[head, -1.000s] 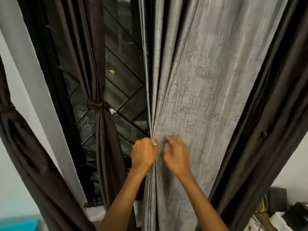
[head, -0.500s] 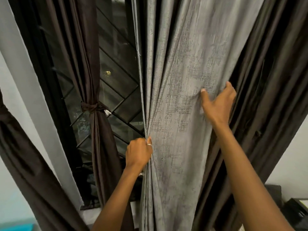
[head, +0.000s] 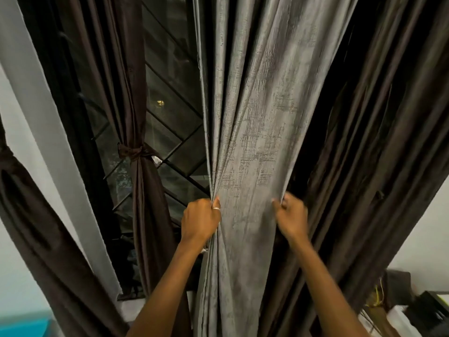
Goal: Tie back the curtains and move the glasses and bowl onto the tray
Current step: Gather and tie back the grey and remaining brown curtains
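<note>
Between left hand, right hand — grey curtain

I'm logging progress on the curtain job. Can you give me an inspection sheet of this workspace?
Surface: nothing seen.
Job's things: grey curtain gathered, untied; brown curtain at left tied; the rest not seen.
Clutter: dark boxes at lower right.
Hands: left hand grips the grey curtain's left edge; right hand grips its right fold.
Cables: yellow wires, lower right.
Surroundings: window grille, white wall.
</note>
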`<state>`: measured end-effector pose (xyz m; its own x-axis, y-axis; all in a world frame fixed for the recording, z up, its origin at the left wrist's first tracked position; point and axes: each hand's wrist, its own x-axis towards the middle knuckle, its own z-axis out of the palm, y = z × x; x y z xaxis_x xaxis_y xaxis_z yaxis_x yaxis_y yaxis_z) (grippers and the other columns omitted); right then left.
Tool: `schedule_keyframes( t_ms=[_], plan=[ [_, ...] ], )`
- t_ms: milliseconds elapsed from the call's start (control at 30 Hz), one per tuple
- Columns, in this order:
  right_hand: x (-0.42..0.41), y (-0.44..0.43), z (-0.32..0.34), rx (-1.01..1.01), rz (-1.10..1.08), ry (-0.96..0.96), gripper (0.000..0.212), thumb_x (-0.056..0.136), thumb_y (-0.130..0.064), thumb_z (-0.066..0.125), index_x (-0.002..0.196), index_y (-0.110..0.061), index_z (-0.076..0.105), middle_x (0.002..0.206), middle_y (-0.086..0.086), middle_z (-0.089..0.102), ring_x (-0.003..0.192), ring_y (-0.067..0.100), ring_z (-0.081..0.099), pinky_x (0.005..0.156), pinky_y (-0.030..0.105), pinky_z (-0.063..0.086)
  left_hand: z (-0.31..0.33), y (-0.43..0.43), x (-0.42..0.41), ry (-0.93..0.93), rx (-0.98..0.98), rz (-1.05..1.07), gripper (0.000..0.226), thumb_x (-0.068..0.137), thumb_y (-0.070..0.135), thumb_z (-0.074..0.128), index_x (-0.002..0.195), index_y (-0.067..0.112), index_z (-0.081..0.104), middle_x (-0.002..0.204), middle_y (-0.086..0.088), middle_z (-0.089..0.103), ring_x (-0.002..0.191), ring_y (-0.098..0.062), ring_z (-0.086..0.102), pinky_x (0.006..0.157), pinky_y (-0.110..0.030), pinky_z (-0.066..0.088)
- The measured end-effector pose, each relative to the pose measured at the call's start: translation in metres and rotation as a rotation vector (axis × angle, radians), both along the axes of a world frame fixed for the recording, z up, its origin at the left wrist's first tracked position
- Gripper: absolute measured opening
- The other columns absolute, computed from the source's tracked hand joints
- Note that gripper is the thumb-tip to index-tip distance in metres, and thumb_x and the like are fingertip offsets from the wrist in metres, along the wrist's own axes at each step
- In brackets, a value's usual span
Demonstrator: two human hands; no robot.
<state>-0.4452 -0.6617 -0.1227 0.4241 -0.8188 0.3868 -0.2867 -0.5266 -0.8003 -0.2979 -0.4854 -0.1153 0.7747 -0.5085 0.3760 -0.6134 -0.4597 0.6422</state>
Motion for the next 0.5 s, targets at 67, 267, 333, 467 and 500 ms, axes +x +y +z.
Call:
schedule_keyframes(
  t_ms=[67, 267, 333, 467, 500],
  plan=[
    [0.003, 0.017, -0.02, -0.012, -0.016, 0.013, 0.033, 0.099, -0.014, 0.061, 0.068, -0.009, 0.05, 0.056, -0.003, 0.043, 0.053, 0.014, 0.045, 0.056, 0.043, 0.041, -0.002, -0.003, -0.002, -0.02, -0.011, -0.02, 0.052, 0.103, 0.036, 0.049, 0.056, 0.014, 0.046, 0.057, -0.003, 0.052, 0.055, -0.023, 0.054, 0.054, -0.03, 0.034],
    [0.042, 0.076, -0.012, -0.246, 0.219, 0.016, 0.017, 0.099, -0.005, 0.053, 0.093, -0.006, 0.068, 0.077, 0.01, 0.069, 0.069, 0.02, 0.065, 0.06, 0.022, 0.039, -0.006, -0.014, -0.012, -0.107, -0.038, -0.092, 0.048, 0.103, 0.037, 0.05, 0.06, 0.016, 0.047, 0.063, -0.01, 0.062, 0.06, -0.027, 0.06, 0.055, -0.03, 0.033],
    [0.053, 0.089, -0.012, -0.214, 0.251, -0.007, 0.019, 0.104, -0.013, 0.05, 0.104, -0.006, 0.068, 0.084, 0.011, 0.073, 0.074, 0.02, 0.069, 0.06, 0.019, 0.041, -0.007, -0.014, -0.01, -0.085, -0.039, -0.109, 0.047, 0.103, 0.038, 0.048, 0.062, 0.017, 0.05, 0.066, -0.01, 0.065, 0.063, -0.027, 0.062, 0.055, -0.029, 0.033],
    [0.061, 0.098, -0.015, -0.174, 0.286, -0.023, 0.024, 0.107, -0.023, 0.046, 0.118, -0.011, 0.065, 0.089, 0.008, 0.074, 0.074, 0.018, 0.07, 0.053, 0.007, 0.04, -0.007, -0.005, 0.0, -0.042, -0.028, -0.139, 0.051, 0.103, 0.041, 0.047, 0.056, 0.023, 0.044, 0.057, 0.008, 0.05, 0.057, -0.015, 0.053, 0.053, -0.029, 0.03],
    [0.062, 0.099, -0.016, -0.176, 0.294, -0.019, 0.025, 0.108, -0.024, 0.045, 0.12, -0.012, 0.063, 0.089, 0.007, 0.074, 0.075, 0.018, 0.071, 0.053, 0.007, 0.04, -0.007, -0.003, 0.002, -0.031, -0.022, -0.15, 0.052, 0.103, 0.042, 0.048, 0.055, 0.023, 0.043, 0.056, 0.009, 0.049, 0.057, -0.015, 0.053, 0.055, -0.029, 0.032]
  ],
)
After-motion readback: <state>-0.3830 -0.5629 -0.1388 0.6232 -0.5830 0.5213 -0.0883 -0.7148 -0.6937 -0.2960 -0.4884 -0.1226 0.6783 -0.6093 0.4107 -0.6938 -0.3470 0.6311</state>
